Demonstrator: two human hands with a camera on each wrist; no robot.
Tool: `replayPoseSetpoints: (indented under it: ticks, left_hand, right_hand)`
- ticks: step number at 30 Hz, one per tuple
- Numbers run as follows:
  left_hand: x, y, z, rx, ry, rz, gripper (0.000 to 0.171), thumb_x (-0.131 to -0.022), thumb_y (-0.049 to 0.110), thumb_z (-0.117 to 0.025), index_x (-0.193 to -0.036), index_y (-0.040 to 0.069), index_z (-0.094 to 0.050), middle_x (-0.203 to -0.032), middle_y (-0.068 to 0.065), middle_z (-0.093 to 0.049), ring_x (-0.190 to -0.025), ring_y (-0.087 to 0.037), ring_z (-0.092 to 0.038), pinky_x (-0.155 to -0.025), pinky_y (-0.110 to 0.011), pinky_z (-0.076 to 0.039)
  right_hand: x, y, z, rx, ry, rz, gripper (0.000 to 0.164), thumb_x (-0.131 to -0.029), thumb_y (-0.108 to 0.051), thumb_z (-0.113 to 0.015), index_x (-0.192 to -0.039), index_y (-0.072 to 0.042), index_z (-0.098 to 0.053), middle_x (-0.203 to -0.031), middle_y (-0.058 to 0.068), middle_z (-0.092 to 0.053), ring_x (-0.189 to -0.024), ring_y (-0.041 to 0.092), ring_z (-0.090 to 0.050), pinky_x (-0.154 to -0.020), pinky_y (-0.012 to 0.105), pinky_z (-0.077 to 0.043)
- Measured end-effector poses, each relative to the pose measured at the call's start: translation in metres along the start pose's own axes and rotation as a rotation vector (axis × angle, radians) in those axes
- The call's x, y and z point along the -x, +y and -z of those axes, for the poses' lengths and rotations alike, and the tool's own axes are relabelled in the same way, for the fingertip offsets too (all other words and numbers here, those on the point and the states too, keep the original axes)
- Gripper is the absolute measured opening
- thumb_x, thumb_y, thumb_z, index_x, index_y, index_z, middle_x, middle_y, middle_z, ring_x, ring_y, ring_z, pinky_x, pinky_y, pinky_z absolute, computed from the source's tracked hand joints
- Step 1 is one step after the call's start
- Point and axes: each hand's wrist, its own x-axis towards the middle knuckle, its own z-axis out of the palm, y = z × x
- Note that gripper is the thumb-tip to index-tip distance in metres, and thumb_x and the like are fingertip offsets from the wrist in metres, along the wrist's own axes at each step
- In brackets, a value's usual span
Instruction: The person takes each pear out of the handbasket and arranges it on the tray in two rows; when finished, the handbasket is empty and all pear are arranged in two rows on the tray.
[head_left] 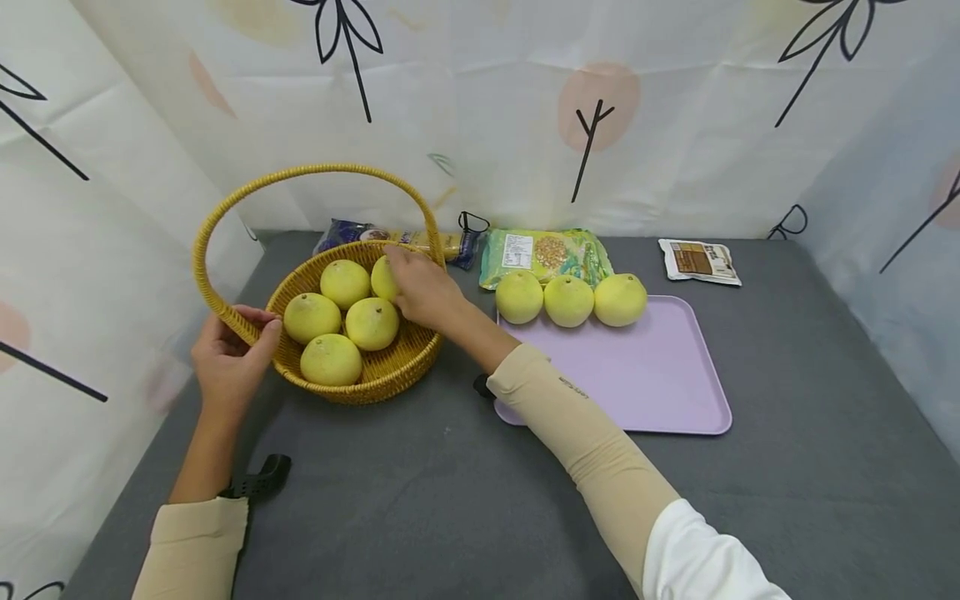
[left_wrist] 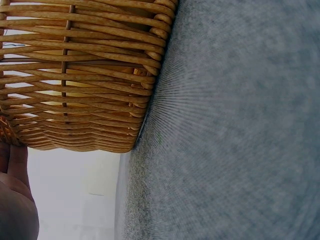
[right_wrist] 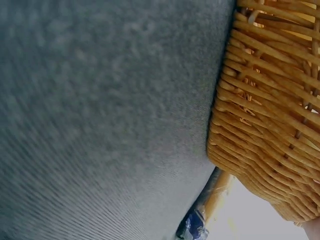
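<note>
A yellow wicker basket [head_left: 390, 383] with a tall arched handle [head_left: 315, 169] stands on the table's left side. Several yellow-green grapefruits [head_left: 332, 360] lie inside it. My left hand [head_left: 234, 354] grips the foot of the handle at the basket's left rim, thumb on the near side. Over the far right rim reaches my right hand [head_left: 426, 287], its fingers round a grapefruit [head_left: 383, 282] that it partly hides. Both wrist views show mostly the basket's woven side [left_wrist: 80, 85], with a bit of the left hand at the lower left edge.
A lilac tray [head_left: 637, 375] lies right of the basket, with three grapefruits [head_left: 568, 302] lined along its far edge. Behind are a green packet [head_left: 547, 254], a blue-and-yellow packet [head_left: 345, 233] and a small brown-and-white packet [head_left: 699, 261]. A patterned cloth hangs behind the grey table.
</note>
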Motion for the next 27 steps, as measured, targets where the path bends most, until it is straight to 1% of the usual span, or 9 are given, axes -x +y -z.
replayPoseSetpoints:
  ticks: [2,4,9,13,15,19,21,25,27]
  left_hand:
    - [-0.001,0.001,0.000,-0.005,-0.002,0.000,0.025,-0.081,-0.015,-0.067,-0.099,-0.026,-0.054,-0.089,-0.018,-0.068,-0.072,-0.015,-0.065,-0.061,-0.016,-0.052]
    - [-0.001,0.001,0.000,0.000,-0.004,0.002,0.025,-0.081,-0.015,-0.067,-0.099,-0.026,-0.054,-0.089,-0.018,-0.068,-0.072,-0.015,-0.065,-0.061,-0.016,-0.052]
    - [-0.001,0.002,0.000,0.024,-0.003,0.010,0.024,-0.081,-0.016,-0.067,-0.099,-0.026,-0.054,-0.089,-0.018,-0.068,-0.072,-0.015,-0.065,-0.061,-0.016,-0.052]
    - [0.000,0.002,0.000,0.040,-0.001,0.020,0.025,-0.081,-0.015,-0.067,-0.100,-0.026,-0.054,-0.089,-0.018,-0.068,-0.073,-0.015,-0.065,-0.062,-0.016,-0.052]
    - [0.000,0.001,0.000,0.043,0.001,0.021,0.025,-0.081,-0.015,-0.067,-0.100,-0.026,-0.054,-0.089,-0.018,-0.068,-0.072,-0.015,-0.065,-0.061,-0.016,-0.052]
    - [0.002,0.000,0.002,0.027,0.000,0.016,0.025,-0.082,-0.014,-0.068,-0.100,-0.025,-0.055,-0.089,-0.017,-0.068,-0.071,-0.015,-0.064,-0.060,-0.016,-0.051]
    - [0.002,-0.001,0.002,0.023,-0.003,0.014,0.024,-0.082,-0.014,-0.068,-0.100,-0.025,-0.055,-0.089,-0.017,-0.068,-0.071,-0.015,-0.064,-0.059,-0.016,-0.051]
    - [0.001,-0.001,0.002,0.013,-0.005,0.008,0.024,-0.082,-0.014,-0.068,-0.100,-0.025,-0.056,-0.089,-0.018,-0.068,-0.071,-0.015,-0.064,-0.060,-0.016,-0.052]
    - [0.000,-0.001,0.002,0.013,-0.006,0.007,0.024,-0.081,-0.014,-0.068,-0.100,-0.025,-0.055,-0.089,-0.018,-0.068,-0.071,-0.015,-0.064,-0.061,-0.016,-0.052]
  right_hand:
    - [0.002,0.000,0.000,-0.029,0.037,-0.006,0.065,-0.094,-0.015,-0.072,-0.146,-0.004,-0.035,-0.131,0.014,-0.057,-0.120,0.028,-0.057,-0.093,0.036,-0.050]
    - [0.003,0.000,0.001,-0.050,0.072,0.011,0.060,-0.092,-0.014,-0.074,-0.141,-0.005,-0.040,-0.124,0.012,-0.060,-0.113,0.028,-0.059,-0.088,0.037,-0.051]
    - [0.004,0.001,0.000,-0.032,0.119,0.069,0.052,-0.091,-0.011,-0.073,-0.136,-0.007,-0.046,-0.128,0.010,-0.056,-0.110,0.026,-0.060,-0.088,0.036,-0.050]
    - [0.005,0.000,-0.002,-0.007,0.149,0.080,0.049,-0.090,-0.009,-0.073,-0.133,-0.008,-0.049,-0.128,0.008,-0.057,-0.108,0.024,-0.061,-0.087,0.034,-0.049]
    - [0.007,0.000,-0.002,-0.007,0.173,0.080,0.049,-0.089,-0.008,-0.073,-0.133,-0.008,-0.051,-0.130,0.008,-0.057,-0.112,0.024,-0.060,-0.089,0.034,-0.049]
    - [0.013,-0.004,-0.004,-0.006,0.241,0.071,0.049,-0.089,-0.008,-0.073,-0.134,-0.007,-0.053,-0.140,0.010,-0.055,-0.126,0.026,-0.055,-0.098,0.035,-0.047]
    - [0.016,-0.006,-0.004,-0.011,0.272,0.048,0.052,-0.089,-0.013,-0.075,-0.135,-0.006,-0.052,-0.141,0.012,-0.055,-0.128,0.027,-0.053,-0.101,0.036,-0.047]
    - [0.020,-0.009,-0.003,-0.050,0.321,-0.003,0.058,-0.088,-0.020,-0.079,-0.135,-0.005,-0.049,-0.135,0.012,-0.059,-0.123,0.028,-0.057,-0.099,0.038,-0.048]
    - [0.022,-0.009,-0.001,-0.080,0.336,-0.014,0.058,-0.088,-0.021,-0.079,-0.134,-0.005,-0.049,-0.133,0.012,-0.060,-0.120,0.028,-0.058,-0.096,0.039,-0.050]
